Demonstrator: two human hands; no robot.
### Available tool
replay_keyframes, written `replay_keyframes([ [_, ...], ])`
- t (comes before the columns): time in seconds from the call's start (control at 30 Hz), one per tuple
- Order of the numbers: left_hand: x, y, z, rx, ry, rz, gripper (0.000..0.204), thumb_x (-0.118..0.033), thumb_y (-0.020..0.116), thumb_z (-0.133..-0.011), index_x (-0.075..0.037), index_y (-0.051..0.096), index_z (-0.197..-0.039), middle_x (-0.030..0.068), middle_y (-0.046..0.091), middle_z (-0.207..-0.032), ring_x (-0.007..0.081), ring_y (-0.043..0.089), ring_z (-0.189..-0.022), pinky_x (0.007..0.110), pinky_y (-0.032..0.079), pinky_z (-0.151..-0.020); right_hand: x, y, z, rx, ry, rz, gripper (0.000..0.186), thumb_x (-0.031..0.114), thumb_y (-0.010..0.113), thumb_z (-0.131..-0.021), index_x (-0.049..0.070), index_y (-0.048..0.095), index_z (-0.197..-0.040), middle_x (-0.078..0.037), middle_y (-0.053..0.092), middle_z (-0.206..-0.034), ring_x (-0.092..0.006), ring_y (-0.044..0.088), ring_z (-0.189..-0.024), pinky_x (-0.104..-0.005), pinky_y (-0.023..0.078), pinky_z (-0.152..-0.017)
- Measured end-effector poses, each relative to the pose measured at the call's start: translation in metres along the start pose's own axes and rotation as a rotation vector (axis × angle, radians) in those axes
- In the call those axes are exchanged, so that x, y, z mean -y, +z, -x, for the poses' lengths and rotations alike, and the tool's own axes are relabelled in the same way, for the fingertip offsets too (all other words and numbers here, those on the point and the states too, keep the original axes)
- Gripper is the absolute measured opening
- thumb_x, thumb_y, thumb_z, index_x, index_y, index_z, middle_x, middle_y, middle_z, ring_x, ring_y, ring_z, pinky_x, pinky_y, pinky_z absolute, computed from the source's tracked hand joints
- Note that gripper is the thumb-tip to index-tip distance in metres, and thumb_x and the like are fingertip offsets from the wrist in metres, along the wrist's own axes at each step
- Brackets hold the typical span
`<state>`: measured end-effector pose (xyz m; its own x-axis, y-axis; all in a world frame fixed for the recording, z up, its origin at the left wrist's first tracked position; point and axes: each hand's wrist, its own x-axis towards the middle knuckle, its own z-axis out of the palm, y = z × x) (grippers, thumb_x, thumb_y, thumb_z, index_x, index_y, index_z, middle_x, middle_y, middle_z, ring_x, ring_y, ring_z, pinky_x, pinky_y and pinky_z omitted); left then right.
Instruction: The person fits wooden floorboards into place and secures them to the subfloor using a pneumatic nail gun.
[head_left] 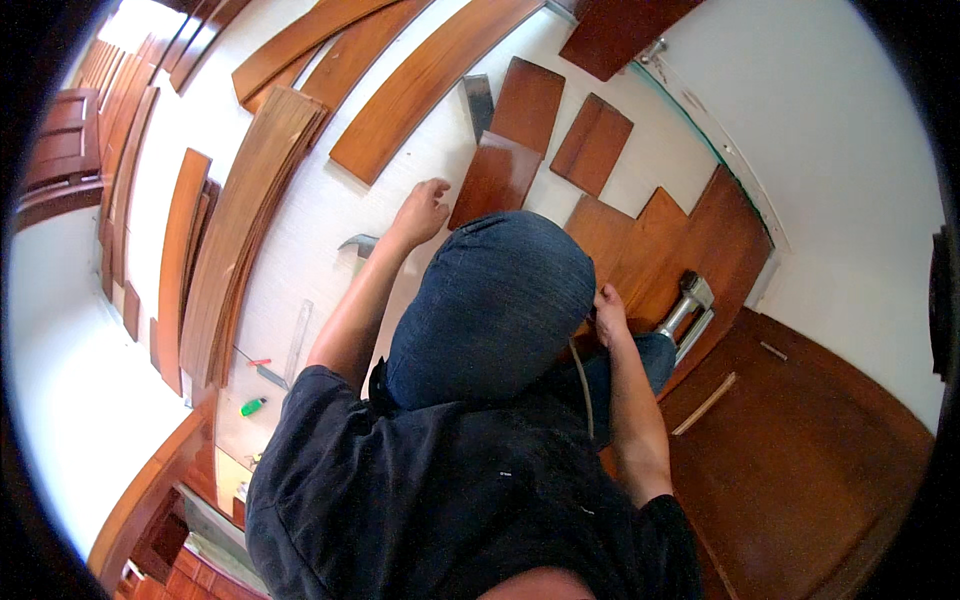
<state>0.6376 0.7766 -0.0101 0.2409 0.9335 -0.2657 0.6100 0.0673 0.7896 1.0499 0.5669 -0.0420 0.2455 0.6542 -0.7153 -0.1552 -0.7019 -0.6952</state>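
Floorboards (665, 250) of glossy brown wood lie fitted side by side at the right of the pale floor (315, 235), reaching toward its edge by the white wall (850, 130). My denim knee (490, 310) covers part of them, between my two arms.

My left hand (424, 212) is raised just beside a short reddish board (497, 180), its fingers loosely bent and the thumb apart, with nothing visible between them. That board meets the lower end of a second short board (529, 103); a third short board (592, 145) lies separately, nearer the wall edge of the floor. A dark grey strip (478, 103) sits against the second one's left side.

My right hand (609, 315) is at the other side of my knee, fingers bent and partly hidden; I cannot tell whether they grip anything. Near it a thin hose (583, 390) runs down past my thigh, and a silver nail gun (690, 300) stands on the laid boards to the right.

Under my left forearm a hammer (359, 242) shows its metal head. Long boards (435, 85) extend toward the floor's far edge, and a stack of planks (250, 235) lies toward its left edge, above a green-handled tool (254, 407).
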Motion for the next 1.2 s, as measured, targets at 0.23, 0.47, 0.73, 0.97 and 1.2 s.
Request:
replay_keyframes([
  [0.23, 0.006, 0.029, -0.062, 0.084, -0.143, 0.101, 0.051, -0.02, 0.069, -0.091, 0.007, 0.056, -0.132, 0.0277, 0.065, -0.125, 0.0405, 0.064, -0.116, 0.045, 0.051, -0.1, 0.001, 0.05, -0.021, 0.048, 0.116, -0.153, 0.029, 0.023, 0.063, -0.103, 0.002, 0.06, -0.122, -0.006, 0.068, -0.109, -0.0185, 0.062, -0.098, -0.0345, 0.05, -0.085],
  [0.47, 0.023, 0.03, -0.066, 0.252, -0.237, 0.295, 0.047, -0.029, 0.07, -0.096, 0.006, 0.061, -0.127, 0.0205, 0.071, -0.117, 0.0272, 0.069, -0.104, 0.039, 0.054, -0.09, 0.031, 0.078, -0.029, -0.041, 0.05, -0.172, 0.03, 0.026, 0.063, -0.102, 0.002, 0.063, -0.121, -0.007, 0.069, -0.101, -0.0189, 0.063, -0.088, -0.0346, 0.051, -0.081],
  [0.73, -0.05, 0.017, -0.149, 0.03, -0.067, 0.429, 0.045, -0.031, 0.07, -0.096, 0.006, 0.065, -0.121, 0.0227, 0.072, -0.108, 0.0292, 0.07, -0.097, 0.04, 0.054, -0.087, -0.012, 0.058, -0.073, -0.127, -0.177, 0.374, 0.048, 0.031, 0.065, -0.098, -0.004, 0.062, -0.13, -0.023, 0.073, -0.112, -0.0334, 0.07, -0.103, -0.0399, 0.054, -0.091],
  [0.97, -0.069, 0.042, -0.252, -0.027, -0.115, -0.099, 0.062, -0.042, 0.07, -0.092, 0.007, 0.062, -0.127, 0.0268, 0.065, -0.122, 0.0391, 0.06, -0.119, 0.046, 0.049, -0.102, -0.015, 0.029, -0.053, -0.051, -0.181, 0.24, 0.045, 0.028, 0.065, -0.098, -0.004, 0.061, -0.129, -0.022, 0.07, -0.117, -0.0314, 0.067, -0.109, -0.0395, 0.051, -0.096],
  [1.2, -0.081, 0.035, -0.255, 0.138, -0.131, -0.262, 0.074, -0.051, 0.072, -0.087, 0.005, 0.057, -0.132, 0.0303, 0.06, -0.133, 0.0449, 0.056, -0.125, 0.05, 0.043, -0.108, 0.097, 0.082, 0.099, 0.336, -0.024, 0.735, 0.057, 0.032, 0.064, -0.095, 0.001, 0.052, -0.142, -0.021, 0.055, -0.146, -0.0336, 0.052, -0.135, -0.0423, 0.041, -0.112],
])
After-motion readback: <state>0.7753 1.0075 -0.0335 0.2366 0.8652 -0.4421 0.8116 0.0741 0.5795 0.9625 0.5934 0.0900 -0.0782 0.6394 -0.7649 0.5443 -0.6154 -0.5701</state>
